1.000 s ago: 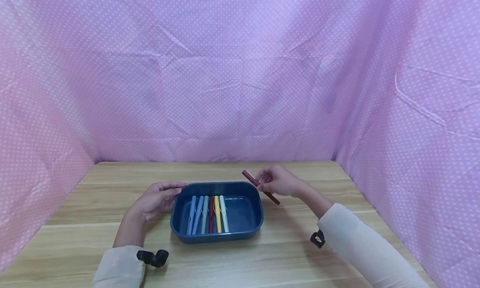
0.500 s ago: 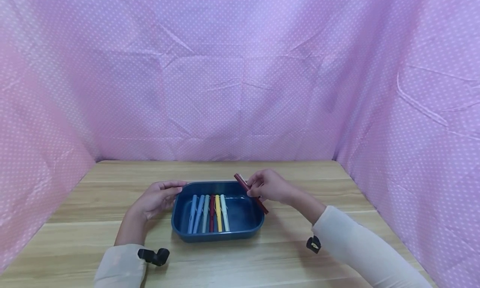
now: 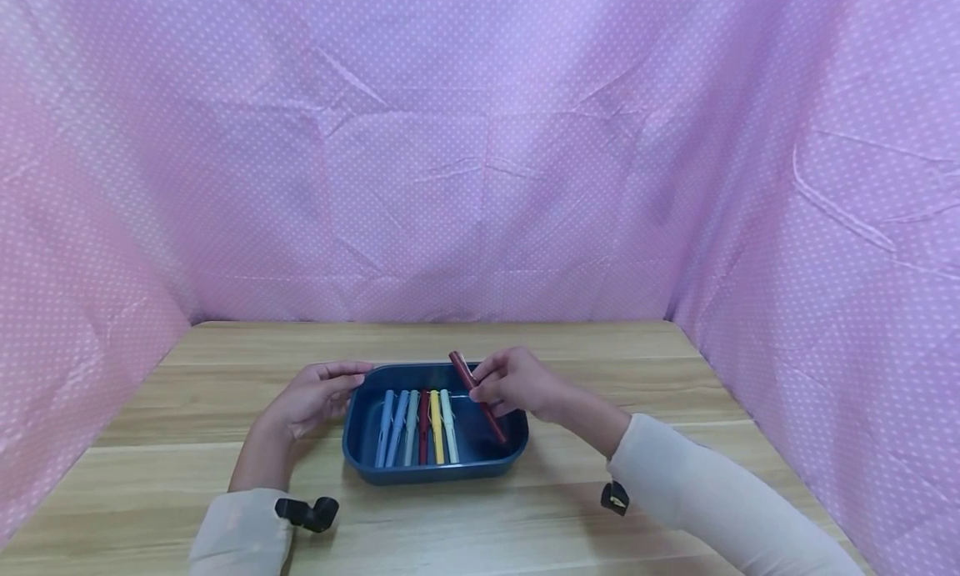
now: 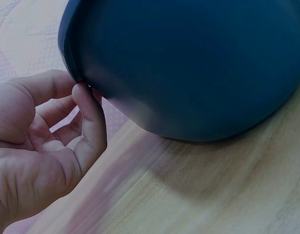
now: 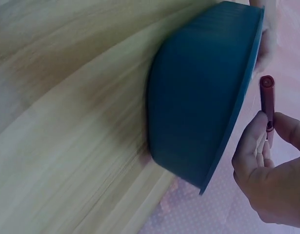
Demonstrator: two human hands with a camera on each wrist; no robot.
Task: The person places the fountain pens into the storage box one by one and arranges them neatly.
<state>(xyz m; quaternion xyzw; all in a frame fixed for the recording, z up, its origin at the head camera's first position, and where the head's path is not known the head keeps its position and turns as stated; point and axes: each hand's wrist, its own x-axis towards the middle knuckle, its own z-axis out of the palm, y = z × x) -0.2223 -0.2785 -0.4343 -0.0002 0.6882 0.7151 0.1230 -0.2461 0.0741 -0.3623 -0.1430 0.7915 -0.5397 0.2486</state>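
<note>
A dark blue rectangular tray [image 3: 431, 476] stands on the table. My left hand [image 3: 306, 403] pinches its far left corner; in the left wrist view the thumb and forefinger meet at the rim. Side by side in the tray's left and middle lie several clipped pens, among them a blue pen [image 3: 385, 426], a dark red pen [image 3: 423, 430], a yellow pen [image 3: 436, 434] and a pale green pen [image 3: 449, 430]. Over the tray's right part, my right hand [image 3: 521, 384] pinches another dark red pen [image 3: 460, 369] near its middle. That pen slants, its far end overlapping the back rim.
The wood-grain table [image 3: 420, 534] extends around the tray. Pink dotted cloth [image 3: 480, 184] hangs behind it and along both sides. Black wrist mounts [image 3: 307, 513] sit at the pale sleeves [image 3: 720, 493].
My right hand has carried the dark red pen leftward from beyond the tray's right edge to over its right part, turning it steeper. The left hand stays at the corner.
</note>
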